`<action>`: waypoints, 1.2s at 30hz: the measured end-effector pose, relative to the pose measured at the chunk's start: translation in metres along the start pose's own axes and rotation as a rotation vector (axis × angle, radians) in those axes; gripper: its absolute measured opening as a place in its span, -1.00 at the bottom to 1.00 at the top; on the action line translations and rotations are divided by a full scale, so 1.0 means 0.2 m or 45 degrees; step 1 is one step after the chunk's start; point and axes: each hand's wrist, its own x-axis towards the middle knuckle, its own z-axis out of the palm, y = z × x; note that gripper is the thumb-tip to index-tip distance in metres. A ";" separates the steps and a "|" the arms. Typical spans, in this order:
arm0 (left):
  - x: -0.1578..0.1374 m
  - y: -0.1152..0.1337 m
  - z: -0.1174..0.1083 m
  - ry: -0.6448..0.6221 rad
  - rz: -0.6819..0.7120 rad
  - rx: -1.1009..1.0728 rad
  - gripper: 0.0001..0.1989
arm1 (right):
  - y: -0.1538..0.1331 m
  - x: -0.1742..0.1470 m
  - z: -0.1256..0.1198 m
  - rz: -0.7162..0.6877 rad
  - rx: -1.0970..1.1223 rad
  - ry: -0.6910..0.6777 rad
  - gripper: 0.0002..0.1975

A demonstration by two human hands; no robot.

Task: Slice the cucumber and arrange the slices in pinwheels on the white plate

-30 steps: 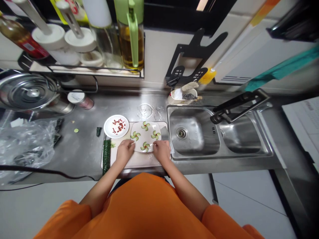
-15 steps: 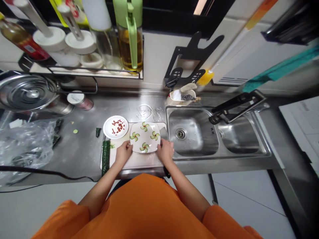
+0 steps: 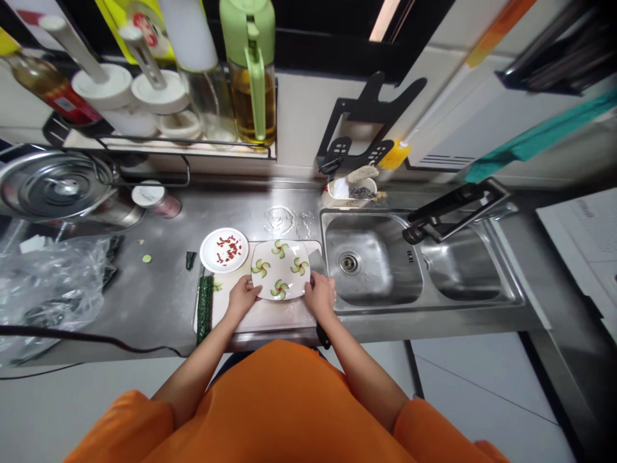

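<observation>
My left hand (image 3: 242,297) grips the lower left edge of a white, squarish plate (image 3: 281,269), its thumb on the rim. At the opposite edge, my right hand (image 3: 320,294) holds the same plate with fingers curled. Several pinwheels of green-edged slices (image 3: 279,289) with red centres are laid around the plate. Beneath it is a cutting board (image 3: 274,321). A round white plate (image 3: 206,246) with small red pieces stands at the upper left. To the left of my left hand lies a dark green cucumber (image 3: 204,308). A knife's black handle (image 3: 322,336) shows below my right wrist.
A double steel sink (image 3: 376,257) with a black faucet (image 3: 446,209) is on the right. Left are a cucumber end (image 3: 190,260), a plastic bag (image 3: 53,283), a jar (image 3: 157,199) and a lidded pot (image 3: 58,183). A seasoning rack (image 3: 168,146) hangs above.
My left hand has shifted slightly right along the plate's lower left edge, with its thumb further over the rim. The plate and my right hand stay in nearly the same place.
</observation>
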 end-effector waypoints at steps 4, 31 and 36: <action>0.00 -0.02 0.03 -0.031 -0.007 -0.231 -0.70 | 0.02 0.01 0.01 -0.014 0.067 0.045 -0.60; -0.03 0.00 -0.04 -0.125 0.033 -0.447 -0.61 | -0.04 0.02 0.13 0.111 1.856 -0.324 -0.52; -0.05 0.01 -0.06 -0.141 0.051 -0.419 -0.53 | -0.04 0.03 0.17 0.200 2.058 -0.413 -0.52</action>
